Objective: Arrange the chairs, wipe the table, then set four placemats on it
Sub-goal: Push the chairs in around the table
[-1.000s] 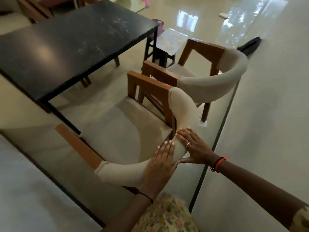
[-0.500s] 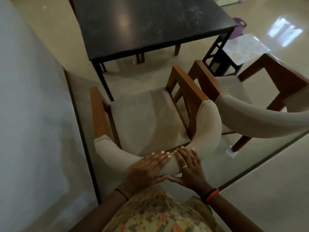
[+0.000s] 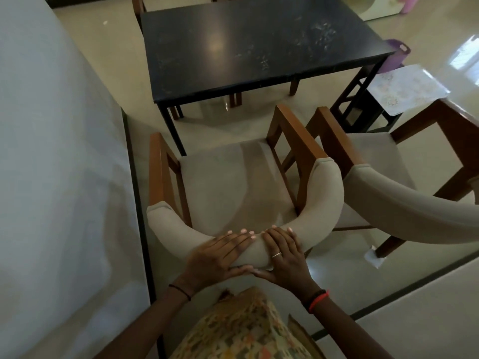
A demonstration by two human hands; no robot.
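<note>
The near chair (image 3: 233, 182) is gripped at its padded back by the left hand (image 3: 220, 255) and right hand (image 3: 285, 257), thumbs beneath. Standing just short of the tabletop (image 3: 259, 42), it should be pushed straight in and kept clear of the right chair (image 3: 401, 211).

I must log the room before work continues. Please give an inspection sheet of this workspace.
Surface: black table, whitish smears on top, no placemats on it.
Job's things: near chair facing the table, apart from it; second chair close on its right.
Clutter: patterned sheet on a small black stand; purple tub behind.
Grippers: left hand and right hand both grip the near chair's padded backrest.
Cables: nothing seen.
Surroundings: glossy floor.
</note>
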